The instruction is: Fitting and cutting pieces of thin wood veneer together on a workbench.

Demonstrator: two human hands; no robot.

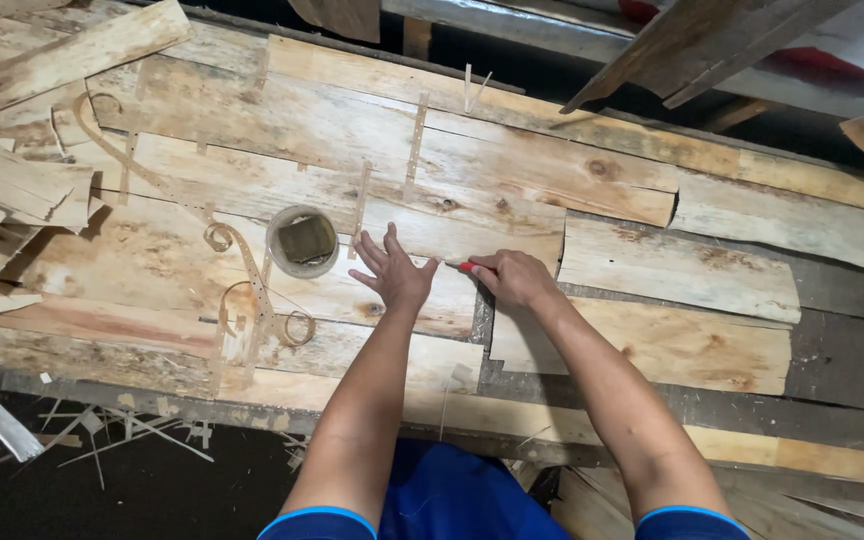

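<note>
Fingers of the left hand [395, 272] spread flat on veneer [252, 270]; right hand [514, 277] fingers pinch a red-handled cutter [470, 267] just beside.

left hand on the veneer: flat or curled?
Flat. The left hand lies palm down with fingers spread on the wood sheet, beside the round tape roll.

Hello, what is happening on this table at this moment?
A person leans over a workbench covered with thin wood veneer sheets. The left hand lies flat, fingers spread, pressing on one sheet. The right hand holds a small red-handled tool with its tip on the veneer beside the left hand. A roll of tape sits just left of the hands, and loose curled tape strips lie near it.
</note>
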